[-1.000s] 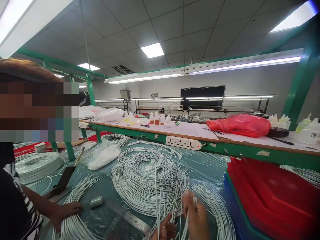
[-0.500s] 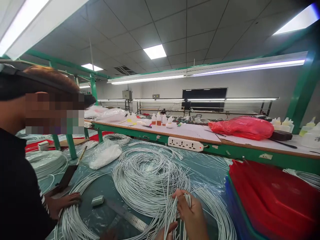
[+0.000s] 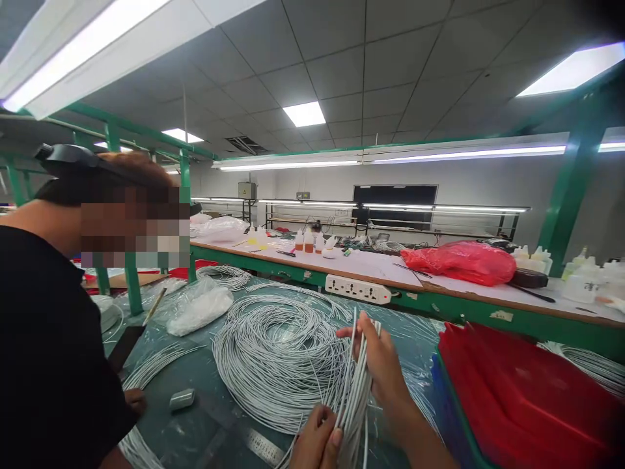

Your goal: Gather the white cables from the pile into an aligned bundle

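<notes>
A bundle of thin white cables (image 3: 355, 407) stands nearly upright between my two hands. Near its upper ends, my right hand (image 3: 383, 361) is closed around the bundle, thumb and fingers pressing the strands together. Lower down, my left hand (image 3: 316, 438) grips the same bundle, its fingers curled. Just behind my hands lies a large coil of white cables (image 3: 283, 365) on the green tabletop. Part of a steel ruler (image 3: 263, 446) shows left of my left hand. The lower ends of the bundle run out of view.
A co-worker in a black shirt (image 3: 53, 352) leans in at the left. Red trays (image 3: 527, 391) are stacked at the right, over green and blue ones. A power strip (image 3: 358, 289) runs along the shelf edge; bottles (image 3: 308, 241) and a red plastic bag (image 3: 461, 262) sit above it.
My right hand has risen with the cable bundle, which now stands more upright. My left hand has come further into view on the bundle. The co-worker has leaned further in.
</notes>
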`<state>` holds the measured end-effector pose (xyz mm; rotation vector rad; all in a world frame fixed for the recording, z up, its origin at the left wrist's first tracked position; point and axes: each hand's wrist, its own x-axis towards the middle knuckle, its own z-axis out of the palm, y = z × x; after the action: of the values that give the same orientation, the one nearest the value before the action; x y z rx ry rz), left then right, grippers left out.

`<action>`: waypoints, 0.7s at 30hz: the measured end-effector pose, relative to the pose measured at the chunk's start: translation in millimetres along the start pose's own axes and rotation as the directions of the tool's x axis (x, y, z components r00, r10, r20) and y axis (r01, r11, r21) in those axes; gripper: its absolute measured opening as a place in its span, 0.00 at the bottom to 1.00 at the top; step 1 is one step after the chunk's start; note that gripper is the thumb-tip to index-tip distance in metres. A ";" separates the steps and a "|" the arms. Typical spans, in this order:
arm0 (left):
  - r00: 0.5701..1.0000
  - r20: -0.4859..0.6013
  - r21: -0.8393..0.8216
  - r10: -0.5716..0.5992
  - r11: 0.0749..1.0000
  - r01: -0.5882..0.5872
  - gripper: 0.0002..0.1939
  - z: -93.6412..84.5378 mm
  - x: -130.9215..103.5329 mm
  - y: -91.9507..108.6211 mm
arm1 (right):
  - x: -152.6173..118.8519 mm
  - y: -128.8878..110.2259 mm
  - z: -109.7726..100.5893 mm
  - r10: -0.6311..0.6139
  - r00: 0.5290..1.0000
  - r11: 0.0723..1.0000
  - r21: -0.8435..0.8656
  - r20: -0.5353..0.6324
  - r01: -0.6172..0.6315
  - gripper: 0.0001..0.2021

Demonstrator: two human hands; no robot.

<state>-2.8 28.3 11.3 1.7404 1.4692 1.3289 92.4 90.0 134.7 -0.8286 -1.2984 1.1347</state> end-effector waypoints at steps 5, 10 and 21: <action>0.998 -0.017 -0.236 0.053 0.970 -0.055 0.29 -34.5 20.1 62.5 | 39.3 -81.7 21.1 -0.236 0.966 0.962 -0.116 0.105 0.248 0.16; 0.964 -0.195 -0.318 0.182 0.918 -0.238 0.62 -39.4 74.2 144.6 | 73.9 -193.2 55.3 -0.558 0.822 0.806 -0.163 0.116 0.570 0.15; 0.989 -0.090 -0.039 0.121 0.991 -0.125 0.07 28.8 128.5 41.4 | 87.9 -253.1 26.6 -0.621 0.783 0.748 -0.331 -0.040 0.576 0.12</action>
<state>33.9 142.1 80.4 1.7896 1.3863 1.5072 100.9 99.5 403.6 -0.6182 -1.4850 0.3507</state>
